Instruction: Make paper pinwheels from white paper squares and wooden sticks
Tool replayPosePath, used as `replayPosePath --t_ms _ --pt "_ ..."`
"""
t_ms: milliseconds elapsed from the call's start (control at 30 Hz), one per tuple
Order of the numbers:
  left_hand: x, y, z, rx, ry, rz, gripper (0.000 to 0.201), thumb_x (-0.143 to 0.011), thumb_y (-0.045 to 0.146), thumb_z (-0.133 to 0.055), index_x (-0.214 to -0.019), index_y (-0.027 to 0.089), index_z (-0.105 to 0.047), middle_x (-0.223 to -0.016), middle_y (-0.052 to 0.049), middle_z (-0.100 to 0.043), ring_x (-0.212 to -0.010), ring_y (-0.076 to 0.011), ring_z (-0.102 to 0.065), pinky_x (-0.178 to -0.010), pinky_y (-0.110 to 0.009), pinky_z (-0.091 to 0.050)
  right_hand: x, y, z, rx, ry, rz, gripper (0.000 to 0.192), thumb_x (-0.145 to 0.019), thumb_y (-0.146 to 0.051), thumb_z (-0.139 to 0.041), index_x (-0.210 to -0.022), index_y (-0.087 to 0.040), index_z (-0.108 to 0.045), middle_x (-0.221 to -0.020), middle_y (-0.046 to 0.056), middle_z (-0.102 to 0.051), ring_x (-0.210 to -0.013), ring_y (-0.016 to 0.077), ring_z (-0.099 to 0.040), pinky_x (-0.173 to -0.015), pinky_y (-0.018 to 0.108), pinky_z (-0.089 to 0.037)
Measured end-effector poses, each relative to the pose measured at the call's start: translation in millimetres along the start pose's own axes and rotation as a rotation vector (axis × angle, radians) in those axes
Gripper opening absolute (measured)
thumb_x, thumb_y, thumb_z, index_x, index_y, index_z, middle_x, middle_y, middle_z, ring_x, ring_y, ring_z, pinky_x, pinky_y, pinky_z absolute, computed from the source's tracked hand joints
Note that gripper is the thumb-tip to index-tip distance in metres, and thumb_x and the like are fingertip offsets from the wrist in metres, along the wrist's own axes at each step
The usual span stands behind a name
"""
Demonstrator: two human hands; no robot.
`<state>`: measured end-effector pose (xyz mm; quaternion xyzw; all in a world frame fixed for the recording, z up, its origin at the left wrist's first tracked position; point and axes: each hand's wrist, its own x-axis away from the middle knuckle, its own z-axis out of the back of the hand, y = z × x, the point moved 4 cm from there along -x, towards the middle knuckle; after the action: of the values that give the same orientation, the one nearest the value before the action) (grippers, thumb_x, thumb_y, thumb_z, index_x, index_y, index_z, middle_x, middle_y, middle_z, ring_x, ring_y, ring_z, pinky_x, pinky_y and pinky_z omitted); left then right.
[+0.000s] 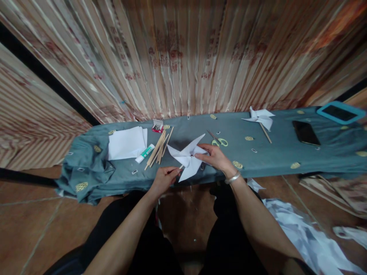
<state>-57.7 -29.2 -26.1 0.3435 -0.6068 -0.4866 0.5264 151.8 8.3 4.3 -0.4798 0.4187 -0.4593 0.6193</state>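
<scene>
A white paper pinwheel (190, 160) is held over the front of the cloth-covered table, with a small shiny pin at its centre. My left hand (166, 177) pinches a thin wooden stick that shows briefly below the paper blade. My right hand (214, 156) grips the pinwheel from the right, thumb near the pin and fingers partly hidden behind the paper. To the left lie several wooden sticks (157, 151), a glue stick (145, 153) and a small open box of pins (158, 126). Scissors with green handles (219, 142) rest just behind my right hand.
A stack of white paper (127, 143) lies on the table's left. Another pinwheel (260, 117) on a stick, a dark phone (306, 132) and a blue-framed tablet (340, 112) are on the right. Curtains (183, 57) hang behind the table. White paper pieces (298, 229) lie at lower right.
</scene>
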Motion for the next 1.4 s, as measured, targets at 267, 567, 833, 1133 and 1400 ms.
replayPosePath --t_ms 267,567,833,1133,1400 --pt "0 11 0.5 0.161 0.087 -0.001 0.049 -0.048 0.057 -0.082 -0.064 0.013 -0.072 -0.037 0.006 -0.042 -0.038 -0.0042 -0.030 -0.043 -0.021 -0.014 -3 4 4 -0.143 0.108 -0.016 0.045 -0.070 -0.050 -0.076 -0.103 -0.020 -0.071 -0.098 0.006 -0.076 -0.086 0.0205 -0.069 -0.081 0.034 -0.054" --pt "-4 26 0.6 0.403 0.157 -0.082 0.041 -0.049 0.042 -0.082 -0.074 0.010 -0.073 -0.046 0.004 -0.050 -0.040 -0.0042 -0.034 -0.044 -0.022 -0.020 -6 0 11 -0.268 0.373 0.018 0.048 -0.068 -0.055 -0.076 -0.102 -0.022 -0.070 -0.098 0.006 -0.075 -0.095 0.0233 -0.070 -0.092 0.038 -0.053" --pt "-8 41 -3.1 0.587 0.121 -0.073 0.032 -0.049 0.028 -0.081 -0.075 0.010 -0.073 -0.058 0.000 -0.058 -0.049 -0.0055 -0.044 -0.044 -0.019 -0.028 -4 0 5 -0.361 0.421 -0.020 0.051 -0.064 -0.056 -0.078 -0.102 -0.023 -0.068 -0.097 0.007 -0.076 -0.099 0.0253 -0.070 -0.098 0.042 -0.051" --pt "-18 45 -5.4 0.730 0.102 -0.019 0.032 -0.050 0.020 -0.086 -0.079 0.010 -0.074 -0.067 -0.004 -0.067 -0.059 -0.0082 -0.058 -0.059 -0.020 -0.045 -11 9 -23 -0.313 0.186 -0.112 0.048 -0.069 -0.059 -0.071 -0.098 -0.021 -0.070 -0.095 0.007 -0.075 -0.091 0.0207 -0.069 -0.084 0.035 -0.052" --pt "-23 55 -3.7 0.734 0.118 -0.120 0.026 -0.054 0.023 -0.086 -0.076 0.014 -0.074 -0.069 -0.002 -0.068 -0.064 -0.0093 -0.058 -0.062 -0.021 -0.043 9 -6 -79 -0.028 -0.212 -0.061 0.031 -0.077 -0.046 -0.068 -0.079 -0.016 -0.073 -0.073 0.001 -0.070 -0.066 0.0133 -0.059 -0.065 0.025 -0.044"
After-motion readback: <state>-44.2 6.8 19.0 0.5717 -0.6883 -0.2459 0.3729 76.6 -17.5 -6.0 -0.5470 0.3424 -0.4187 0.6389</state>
